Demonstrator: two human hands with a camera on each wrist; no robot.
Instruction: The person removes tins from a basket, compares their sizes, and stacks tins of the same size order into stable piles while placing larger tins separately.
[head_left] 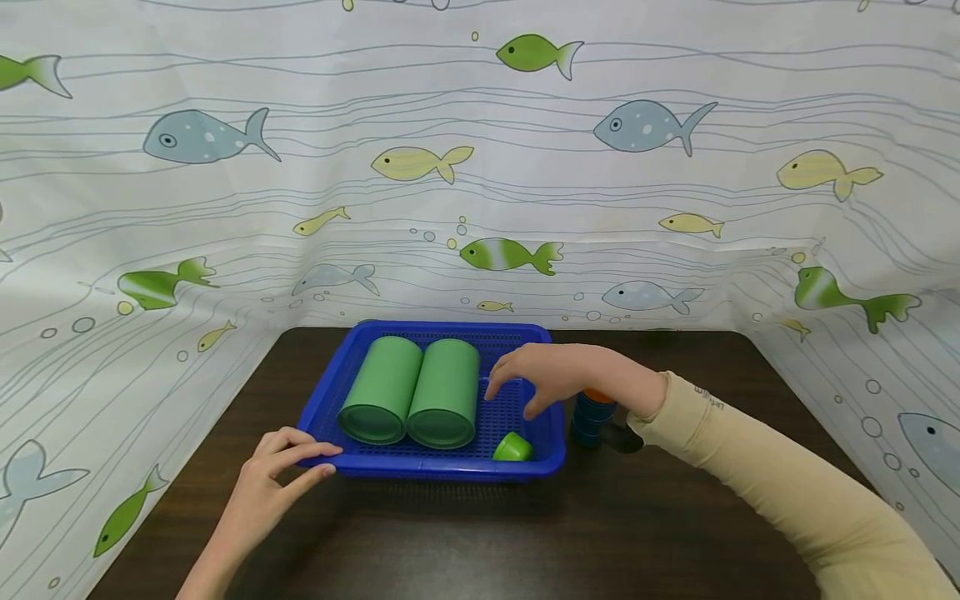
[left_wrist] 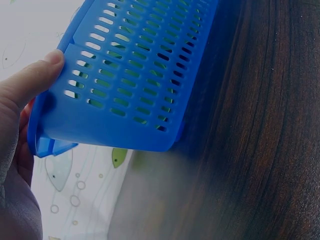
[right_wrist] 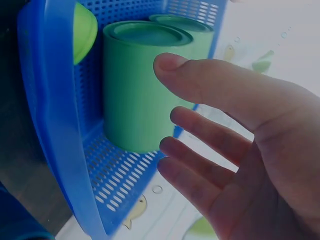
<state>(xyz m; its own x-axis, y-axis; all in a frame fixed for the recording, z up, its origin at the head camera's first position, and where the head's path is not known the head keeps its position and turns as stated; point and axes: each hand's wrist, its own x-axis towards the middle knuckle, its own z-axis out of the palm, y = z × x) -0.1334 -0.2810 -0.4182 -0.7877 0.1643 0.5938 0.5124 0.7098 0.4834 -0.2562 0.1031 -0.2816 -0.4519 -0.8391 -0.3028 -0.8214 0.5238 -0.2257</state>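
A blue plastic basket (head_left: 442, 463) with slotted walls sits on the dark table. Its near left corner is pinched by my left hand (head_left: 268, 479); in the left wrist view the thumb (left_wrist: 42, 75) lies on the outer side of the rim and the fingers are partly hidden behind it. Two green cans (head_left: 384, 379) lie side by side in the basket's left and middle. A small bright green cup (head_left: 513, 447) is tipped in the near right corner. Above the basket's right part hovers my right hand (head_left: 553, 371), fingers spread and loosely bent, holding nothing.
Right of the basket stands a dark blue object (head_left: 590, 419) with an orange top, partly covered by the right forearm. Beside it is a black rounded thing (head_left: 624, 437) of unclear kind. A fish-patterned sheet (head_left: 480, 167) encloses the table's back and sides.
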